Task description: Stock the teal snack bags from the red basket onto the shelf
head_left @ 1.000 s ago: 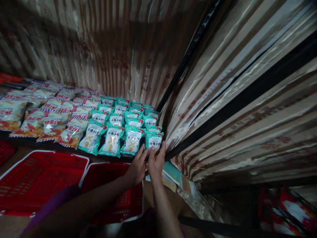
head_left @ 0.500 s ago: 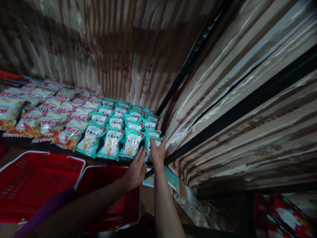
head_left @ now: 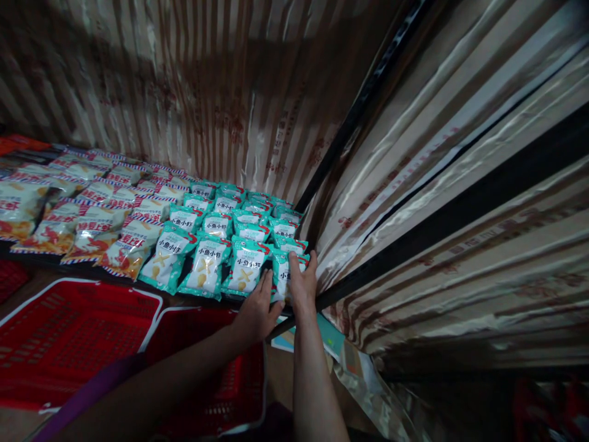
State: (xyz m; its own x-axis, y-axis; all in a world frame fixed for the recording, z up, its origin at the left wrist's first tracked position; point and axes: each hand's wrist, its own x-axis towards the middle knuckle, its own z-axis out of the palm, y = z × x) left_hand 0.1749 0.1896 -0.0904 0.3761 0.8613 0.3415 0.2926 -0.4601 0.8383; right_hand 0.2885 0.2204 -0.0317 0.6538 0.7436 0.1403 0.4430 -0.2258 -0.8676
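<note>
A teal-and-white snack bag (head_left: 281, 279) stands at the right end of the front row on the shelf. My right hand (head_left: 302, 283) grips its right side, thumb across the front; the other fingers are partly hidden. At the bag's lower left edge is my left hand (head_left: 256, 310), with fingers stretched out and thumb apart. Beside it on the left leans a matching teal snack bag (head_left: 243, 270), and several more of the kind stand in rows behind.
White-and-orange snack bags (head_left: 99, 230) fill the shelf's left part. Red plastic baskets (head_left: 69, 331) lie below its front edge. Striped curtain cloth (head_left: 221, 92) hangs behind and to the right, crossed by a dark metal bar (head_left: 414, 245).
The view has shifted slightly. Both hands remain at the end teal bag, and my left thumb now sticks out farther from the fingers.
</note>
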